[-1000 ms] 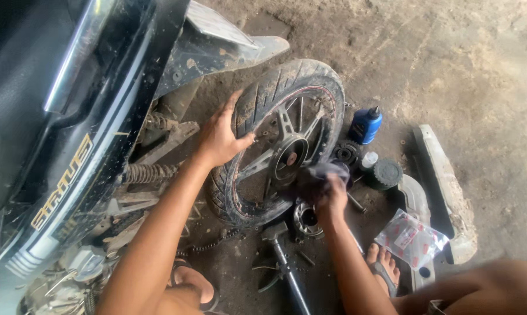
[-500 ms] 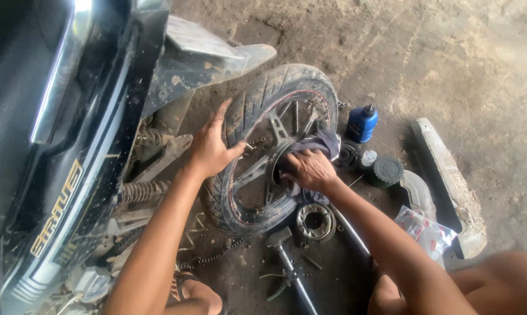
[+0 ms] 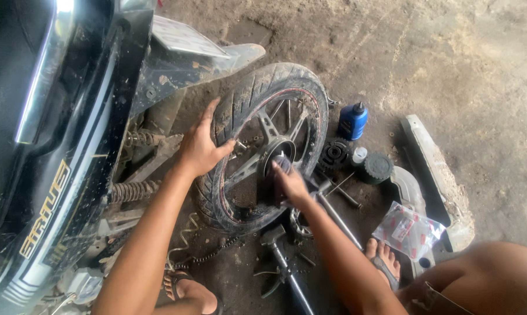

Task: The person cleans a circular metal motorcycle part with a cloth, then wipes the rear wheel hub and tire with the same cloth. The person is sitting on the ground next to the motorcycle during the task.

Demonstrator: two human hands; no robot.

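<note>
A motorcycle rear wheel (image 3: 263, 146) with a muddy tyre leans upright beside the black motorcycle (image 3: 59, 146). My left hand (image 3: 202, 146) grips the tyre's left edge, fingers spread over the tread. My right hand (image 3: 290, 181) presses at the wheel's hub (image 3: 278, 158), fingers closed on a small dark rag or part there; I cannot tell which. A drive chain (image 3: 208, 254) lies slack on the ground below the wheel.
A blue bottle (image 3: 352, 121), a black sprocket part (image 3: 334, 154) and a round black cap (image 3: 378, 167) lie right of the wheel. A clear plastic parts bag (image 3: 408, 230), long metal tools (image 3: 287, 271), a concrete block (image 3: 441, 175) and my sandalled feet sit on the dirt floor.
My right hand has moved from beside the wheel onto the hub and now presses lower on it. My left hand has stayed on the tyre.
</note>
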